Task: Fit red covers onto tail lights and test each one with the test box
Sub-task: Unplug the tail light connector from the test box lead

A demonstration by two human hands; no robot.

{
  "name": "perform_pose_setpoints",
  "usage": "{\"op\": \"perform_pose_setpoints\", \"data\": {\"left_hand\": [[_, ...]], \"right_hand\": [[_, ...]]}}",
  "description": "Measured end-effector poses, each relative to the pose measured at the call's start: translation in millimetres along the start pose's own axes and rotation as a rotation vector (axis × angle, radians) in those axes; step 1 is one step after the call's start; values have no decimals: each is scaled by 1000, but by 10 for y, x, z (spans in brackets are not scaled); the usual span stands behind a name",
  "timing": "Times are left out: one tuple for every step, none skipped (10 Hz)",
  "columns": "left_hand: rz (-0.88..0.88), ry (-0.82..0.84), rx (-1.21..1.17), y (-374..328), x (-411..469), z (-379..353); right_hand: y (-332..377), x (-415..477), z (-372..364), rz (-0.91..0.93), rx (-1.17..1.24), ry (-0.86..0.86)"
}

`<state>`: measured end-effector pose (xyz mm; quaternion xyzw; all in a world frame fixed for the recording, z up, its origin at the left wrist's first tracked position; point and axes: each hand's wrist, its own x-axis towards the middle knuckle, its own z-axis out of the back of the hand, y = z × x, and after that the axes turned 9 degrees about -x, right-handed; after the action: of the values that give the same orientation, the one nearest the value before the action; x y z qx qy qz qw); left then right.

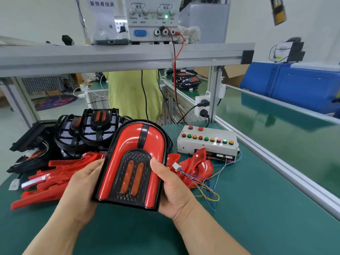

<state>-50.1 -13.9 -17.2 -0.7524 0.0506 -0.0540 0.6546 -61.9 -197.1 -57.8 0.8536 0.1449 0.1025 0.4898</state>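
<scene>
Red glossy plastic sits between both hands. The left hand grips the left edge of a tail light, thumb at the rim and fingers curled out of sight behind it. The right hand clamps the right edge, with its thumb lying on the front face.

The lamp is held up off the bench, tilted face-up, to the left of the test box and nearer the person. Its red cover looks seated all round the black housing, so the fitting step seems done and the test is next.

I judge the lamp light and rigid. It is a thin moulded shell that would scuff or crack if squeezed on the lens, and its polish makes it slippery. The black rim, gripped from both sides as it is now, is the safest hold.

Just left of the box, a white connector ends a bundle of thin coloured wires. I cannot tell whether these come from the lamp or the box. They are limp and easy to snag, so they are better handled by the plug body than by the strands.

Further left of the box, loose red covers lie heaped on the green mat, with bare tail lights stacked behind them. Above and behind the box, a power supply stands on the shelf with a green lamp lit.
</scene>
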Motion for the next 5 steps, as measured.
{"op": "perform_pose_setpoints", "data": {"left_hand": [[-24,-7,220,63,14,140],[286,173,294,108,4,132],[407,299,141,144,47,122],[421,263,-143,189,79,187],[366,142,-264,333,142,282]], "right_hand": [[38,-1,1,51,55,-4],[53,1,19,83,121,2],[55,-22,31,82,154,22],[47,-35,34,72,141,44],[28,-49,30,44,134,48]]}}
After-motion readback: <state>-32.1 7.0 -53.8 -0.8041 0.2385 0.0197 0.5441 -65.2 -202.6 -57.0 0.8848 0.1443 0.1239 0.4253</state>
